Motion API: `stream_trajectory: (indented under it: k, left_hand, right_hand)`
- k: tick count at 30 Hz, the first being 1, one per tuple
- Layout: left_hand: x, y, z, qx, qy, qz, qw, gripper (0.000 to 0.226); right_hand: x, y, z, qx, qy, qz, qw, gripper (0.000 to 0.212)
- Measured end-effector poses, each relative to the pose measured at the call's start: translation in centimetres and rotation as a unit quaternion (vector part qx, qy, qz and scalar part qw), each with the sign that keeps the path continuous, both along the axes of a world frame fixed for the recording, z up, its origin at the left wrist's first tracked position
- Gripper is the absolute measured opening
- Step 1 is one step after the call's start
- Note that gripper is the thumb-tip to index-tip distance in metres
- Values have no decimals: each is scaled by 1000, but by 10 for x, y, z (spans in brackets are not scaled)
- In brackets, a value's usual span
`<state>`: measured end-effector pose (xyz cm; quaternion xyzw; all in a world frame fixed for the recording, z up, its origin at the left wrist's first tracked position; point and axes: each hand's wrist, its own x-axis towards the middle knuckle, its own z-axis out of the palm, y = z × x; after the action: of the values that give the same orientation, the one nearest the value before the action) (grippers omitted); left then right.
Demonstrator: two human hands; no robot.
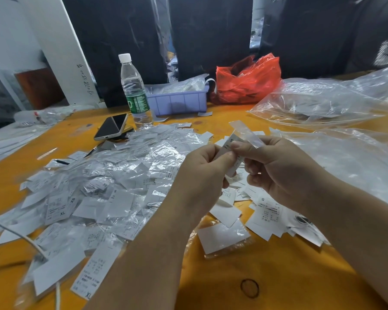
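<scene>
Above the orange table (267, 276), my left hand (202, 171) and my right hand (276, 168) meet over one white size label (230, 144) marked S. The left thumb and fingers pinch the label's middle. My right hand pinches the same label together with a narrow clear plastic sleeve (244, 130) that sticks up and away from the fingers. A big heap of bagged labels (103, 186) marked XS, S and XL lies to the left. Loose white labels (267, 213) lie under my right wrist.
A water bottle (134, 90), a phone (112, 127) and a purple bin (179, 101) stand at the back. A red plastic bag (249, 79) sits behind the bin. Clear plastic bags (323, 101) cover the right side. A white cord (31, 242) crosses the lower left.
</scene>
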<state>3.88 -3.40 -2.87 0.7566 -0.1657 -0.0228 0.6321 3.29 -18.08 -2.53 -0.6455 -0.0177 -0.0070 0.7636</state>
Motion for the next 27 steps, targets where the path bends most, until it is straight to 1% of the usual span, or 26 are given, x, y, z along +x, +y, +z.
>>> stream_trajectory:
  k: [2,4,9,10,12,13,15,19,22,23,25,27]
  left_hand:
    - [0,0,1,-8,5,11,1000,20]
    - [-1,1,1,-15,9,22,1000,22]
    - [-1,0,1,-30,-13,41,999,20]
    - [-1,1,1,-30,-17,45,998,20]
    - [-1,1,1,-28,-25,50,998,19]
    - [-1,1,1,-29,-28,53,998,19]
    - [0,1,1,-27,-30,59,997,19]
    - [0,1,1,-35,1,56,998,18]
    - [0,1,3,-64,45,32,996,22]
    - [0,1,4,-70,50,25,996,25]
    - [-1,0,4,-73,51,19,996,29]
    - [-1,0,4,-70,45,24,996,29]
  right_hand:
    - [0,0,0,-1,1,1,1000,9]
    - [0,-1,1,-3,2,4,1000,12]
    - [0,-1,1,-28,1,18,999,15]
    - [0,0,0,-41,-1,18,999,18]
    - [0,0,0,-65,-2,16,998,32]
    - [0,0,-1,-68,0,17,998,39]
    - [0,1,0,-64,3,23,998,44]
    - [-1,1,1,-71,3,30,997,43]
    - [-1,0,0,-81,3,38,996,53]
    - [-2,0,0,-85,5,44,995,50]
    - [-3,0,1,-95,11,60,994,32]
    - [-4,1,1,-104,17,70,992,25]
